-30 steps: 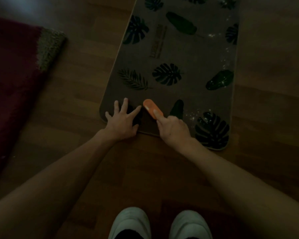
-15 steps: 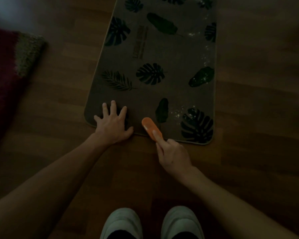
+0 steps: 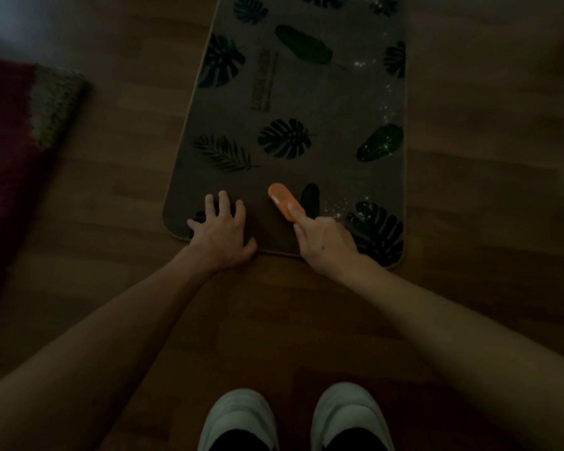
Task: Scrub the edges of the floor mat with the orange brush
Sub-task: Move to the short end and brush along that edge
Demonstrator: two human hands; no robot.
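A grey floor mat point(image 3: 332, 102) printed with dark green leaves lies on the wooden floor, its near edge toward me. My right hand point(image 3: 326, 242) grips the orange brush point(image 3: 282, 200), index finger stretched along its back, and the brush rests on the mat a little in from the near edge. My left hand point(image 3: 220, 231) presses flat on the mat's near left corner with fingers spread. White specks are scattered along the mat's right side.
A dark red shaggy rug point(image 3: 10, 151) with a pale fringe lies on the floor to the left. My two white shoes point(image 3: 238, 418) stand at the bottom of the view. The room is dim.
The brush in my right hand has gone from the mat's near edge further in over the mat. My left hand has stayed pressed on the near left corner.
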